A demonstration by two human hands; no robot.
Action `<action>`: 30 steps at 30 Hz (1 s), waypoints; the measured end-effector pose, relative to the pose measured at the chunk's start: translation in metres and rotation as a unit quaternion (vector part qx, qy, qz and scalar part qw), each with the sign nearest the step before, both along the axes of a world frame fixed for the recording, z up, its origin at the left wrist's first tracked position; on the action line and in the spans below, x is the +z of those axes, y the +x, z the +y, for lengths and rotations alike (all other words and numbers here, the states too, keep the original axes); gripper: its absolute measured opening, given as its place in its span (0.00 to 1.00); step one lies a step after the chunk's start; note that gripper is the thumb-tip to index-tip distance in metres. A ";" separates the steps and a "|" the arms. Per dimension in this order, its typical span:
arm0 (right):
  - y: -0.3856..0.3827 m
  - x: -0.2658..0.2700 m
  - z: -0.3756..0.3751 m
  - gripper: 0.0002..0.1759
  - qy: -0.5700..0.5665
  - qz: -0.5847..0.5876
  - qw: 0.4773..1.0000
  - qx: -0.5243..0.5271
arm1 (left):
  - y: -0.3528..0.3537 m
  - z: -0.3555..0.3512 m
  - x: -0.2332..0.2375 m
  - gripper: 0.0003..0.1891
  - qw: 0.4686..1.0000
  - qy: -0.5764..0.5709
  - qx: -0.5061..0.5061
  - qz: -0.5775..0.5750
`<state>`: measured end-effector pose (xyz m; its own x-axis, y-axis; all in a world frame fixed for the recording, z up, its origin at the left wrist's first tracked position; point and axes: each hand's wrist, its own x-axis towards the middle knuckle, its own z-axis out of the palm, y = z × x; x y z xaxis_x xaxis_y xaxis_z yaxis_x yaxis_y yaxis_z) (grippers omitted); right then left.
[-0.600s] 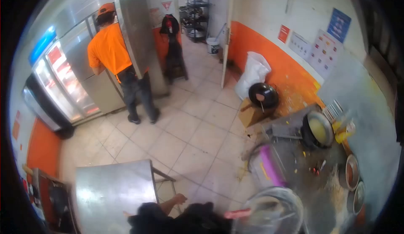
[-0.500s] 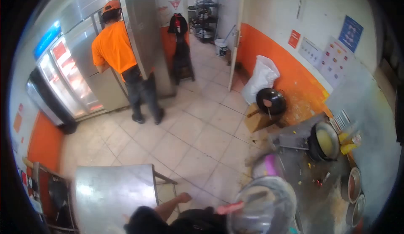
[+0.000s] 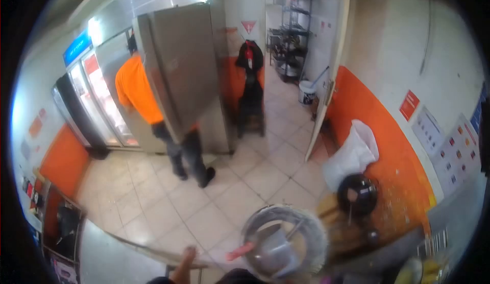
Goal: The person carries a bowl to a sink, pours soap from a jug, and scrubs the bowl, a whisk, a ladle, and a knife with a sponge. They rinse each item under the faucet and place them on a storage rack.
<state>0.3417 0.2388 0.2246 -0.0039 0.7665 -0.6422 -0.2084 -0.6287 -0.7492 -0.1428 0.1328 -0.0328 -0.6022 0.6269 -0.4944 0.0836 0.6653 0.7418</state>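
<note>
My left hand (image 3: 188,257) shows at the bottom, over the corner area of a metal table (image 3: 115,256). It is small and blurred, so I cannot tell whether its fingers are apart or closed. Right of it, in front of my body, is a large whitish round container (image 3: 317,243). Inside lies a clear scoop-like vessel (image 3: 278,253), and a red handle (image 3: 240,252) sticks out over the container's left rim. No part of my right hand shows, so what it touches is hidden.
A person in an orange shirt (image 3: 137,87) stands behind an open steel fridge door (image 3: 184,64). A white sack (image 3: 352,154) and a black wok (image 3: 357,194) are at the right wall. Beyond the open door (image 3: 326,87) are a bucket (image 3: 307,92) and shelving (image 3: 296,28).
The view has turned right and moved forward. The container now sits nearer the middle and the stove area has dropped to the bottom edge. The person has shifted further behind the fridge door.
</note>
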 end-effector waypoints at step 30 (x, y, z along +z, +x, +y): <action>-0.177 -0.009 1.003 0.33 -0.005 0.106 0.994 0.010 | -0.173 1.148 0.125 0.11 0.967 0.245 -0.025 0.063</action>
<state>0.1646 1.2418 0.2154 -0.1552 0.7588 -0.6326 -0.3473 -0.6414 -0.6841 -0.3161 1.2807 0.0925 -0.6007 0.7976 -0.0554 0.2165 0.2290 0.9491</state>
